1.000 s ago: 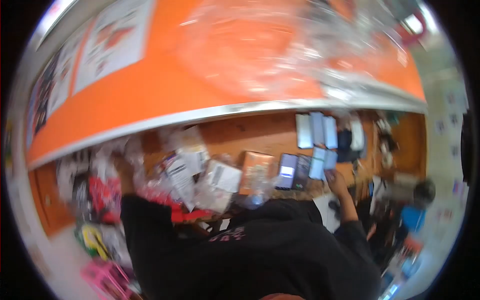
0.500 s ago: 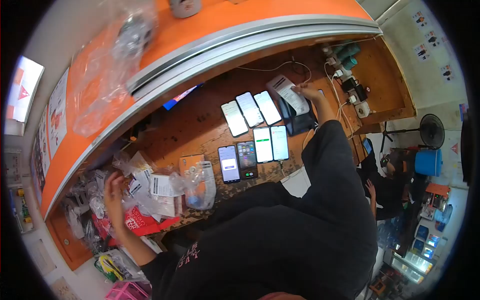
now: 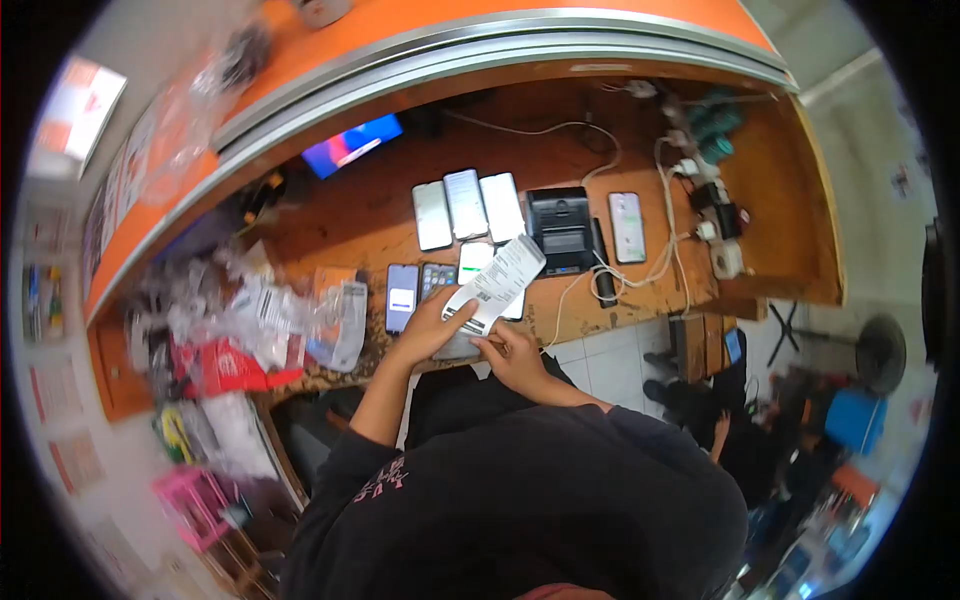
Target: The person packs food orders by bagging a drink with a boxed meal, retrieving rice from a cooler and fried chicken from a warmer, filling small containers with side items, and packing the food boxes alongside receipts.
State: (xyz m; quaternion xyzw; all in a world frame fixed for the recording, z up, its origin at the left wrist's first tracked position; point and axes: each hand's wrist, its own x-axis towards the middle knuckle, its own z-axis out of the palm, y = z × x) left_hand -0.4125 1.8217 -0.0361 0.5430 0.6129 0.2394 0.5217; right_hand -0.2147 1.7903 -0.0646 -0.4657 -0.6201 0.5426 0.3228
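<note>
White paper slip (image 3: 508,272), printed, one: held aslant in both hands over the near part of the wooden tabletop (image 3: 365,218), covering part of the phones in view. Left hand (image 3: 426,330): closed on the slip's lower end, thumb on top. Right hand (image 3: 516,360): narrow, fingertips pinching the same lower end. Greyish item (image 3: 458,347) beneath the hands: partly hidden, kind unclear. Upper row of phones (image 3: 465,204): three, side by side, screens lit. Lower row of phones (image 3: 402,298): four, three partly hidden by slip or left hand. Black boxy device (image 3: 558,228): right of the upper row. Single phone (image 3: 627,228): farther right, lit; dark narrow bar (image 3: 603,268) between. White cables (image 3: 664,185): beyond. Plastic-wrapped parcels (image 3: 265,310): heaped left, red bag (image 3: 240,370) at their near side. Lit screen (image 3: 352,146): far edge, left.
</note>
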